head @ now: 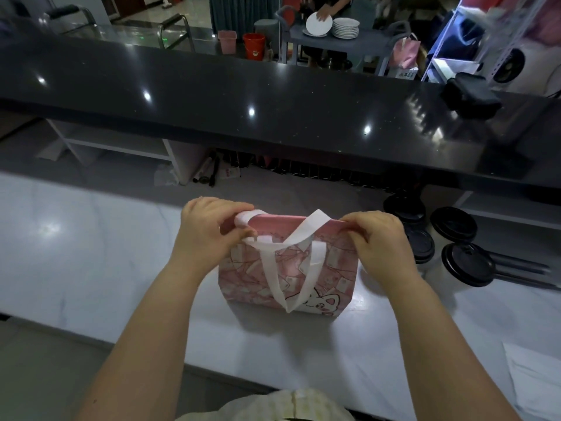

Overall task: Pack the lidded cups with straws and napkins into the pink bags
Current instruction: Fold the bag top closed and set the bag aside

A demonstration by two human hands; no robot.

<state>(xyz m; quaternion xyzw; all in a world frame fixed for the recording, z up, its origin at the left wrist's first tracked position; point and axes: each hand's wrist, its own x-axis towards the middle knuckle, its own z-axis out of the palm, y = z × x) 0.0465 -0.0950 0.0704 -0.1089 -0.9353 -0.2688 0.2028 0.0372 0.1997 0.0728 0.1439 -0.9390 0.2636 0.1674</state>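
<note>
Open room runs across the worktop's [76, 253] left half. Mid-worktop the pink bag [318, 278] stands in the way, the left hand [209, 229] and right hand [376, 241] pinching its rim. Lidded cups [467, 264] crowd the right side near the far edge, where a raised black counter [243, 95] walls off reach.
</note>
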